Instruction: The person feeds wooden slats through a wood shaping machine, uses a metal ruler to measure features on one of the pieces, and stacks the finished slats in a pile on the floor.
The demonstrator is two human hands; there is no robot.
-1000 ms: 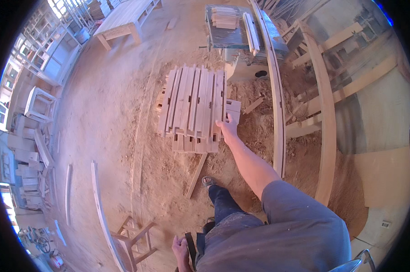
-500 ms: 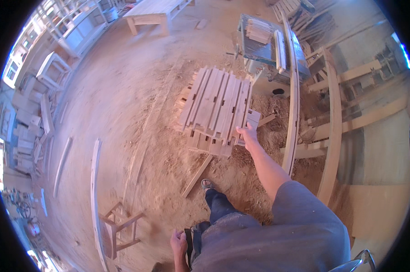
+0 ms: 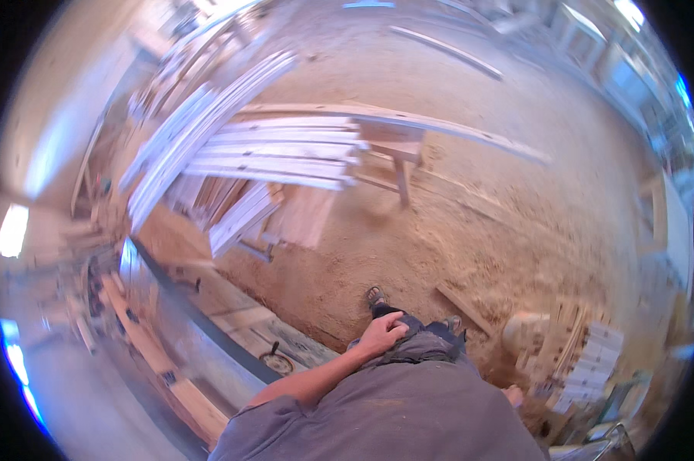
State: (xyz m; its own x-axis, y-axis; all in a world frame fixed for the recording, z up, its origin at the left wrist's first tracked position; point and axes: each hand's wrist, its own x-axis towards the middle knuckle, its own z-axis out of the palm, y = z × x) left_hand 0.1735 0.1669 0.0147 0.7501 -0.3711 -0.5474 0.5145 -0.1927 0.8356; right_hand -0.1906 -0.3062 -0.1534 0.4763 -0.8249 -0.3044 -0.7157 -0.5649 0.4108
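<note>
My left hand [image 3: 383, 333] hangs in front of my waist, by the hem of my grey shirt [image 3: 393, 407]. Its fingers are curled in, and nothing shows in them. Of my right hand [image 3: 513, 396], only a small part comes out beyond the shirt on the right; its fingers cannot be made out. The nearest thing to it is a stack of pale notched wooden slats [image 3: 589, 361] at the lower right, apart from the hand as far as I can see.
A machine with a long metal bed [image 3: 185, 338] and a handwheel [image 3: 276, 363] runs along my left. Ahead, long pale slats [image 3: 278, 152] lie piled near a wooden stool [image 3: 397, 150]. A loose board [image 3: 466, 310] lies on the dusty floor near my feet.
I have turned, and the slat stack has gone from ahead of me to the lower right. My right hand has left that stack and dropped beside my body.
</note>
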